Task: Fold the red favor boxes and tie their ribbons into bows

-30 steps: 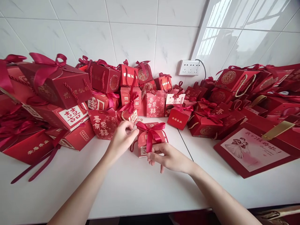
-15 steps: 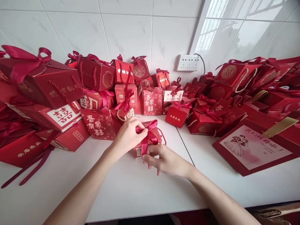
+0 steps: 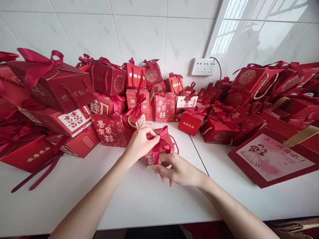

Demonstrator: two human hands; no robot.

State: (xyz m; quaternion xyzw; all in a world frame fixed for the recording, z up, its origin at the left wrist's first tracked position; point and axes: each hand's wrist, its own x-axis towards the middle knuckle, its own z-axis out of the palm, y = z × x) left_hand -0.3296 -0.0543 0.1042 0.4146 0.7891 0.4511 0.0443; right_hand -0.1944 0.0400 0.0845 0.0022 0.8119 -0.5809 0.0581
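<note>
A small red gift box [image 3: 163, 157] stands on the white table, with a twisted red cord handle [image 3: 175, 143] at its right side. On its top is a dark red ribbon [image 3: 164, 143] tied in a bow. My left hand [image 3: 141, 141] pinches the bow's left part between thumb and fingers. Lower down at the front, my right hand [image 3: 174, 167] has its thumb and forefinger closed on the hanging ribbon end. Part of the box's front is hidden behind my right hand.
Stacked red gift boxes [image 3: 72, 78] crowd the left, and more boxes [image 3: 259, 81] are heaped at the right. A large box with a couple's drawing [image 3: 271, 157] lies right of my arm. A socket strip [image 3: 203, 67] is on the tiled wall.
The whole view has shifted slightly, so everything stands a little further right. Both hands keep their hold on the ribbon, with hardly any change in pose.
</note>
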